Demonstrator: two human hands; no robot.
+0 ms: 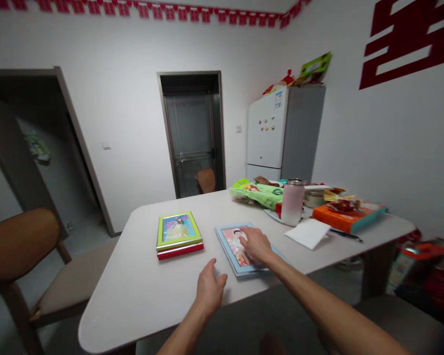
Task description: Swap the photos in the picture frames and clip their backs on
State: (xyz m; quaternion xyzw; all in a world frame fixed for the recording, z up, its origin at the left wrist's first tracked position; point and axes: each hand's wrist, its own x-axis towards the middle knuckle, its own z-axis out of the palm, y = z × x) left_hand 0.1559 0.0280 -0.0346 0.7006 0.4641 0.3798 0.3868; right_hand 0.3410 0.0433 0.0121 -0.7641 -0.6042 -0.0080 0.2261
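The right hand [257,245] lies over the blue photo frame [237,252] just below centre; whether it grips, I cannot tell. The left hand [210,288], thumb spread wide, hangs at lower centre. Left of centre, a green frame [178,228] rests on a red frame [180,251].

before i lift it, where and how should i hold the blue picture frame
Probably by its left edge, coming from the left: the blue picture frame lies flat, face up, with that edge uncovered, while the right hand covers part of its front.
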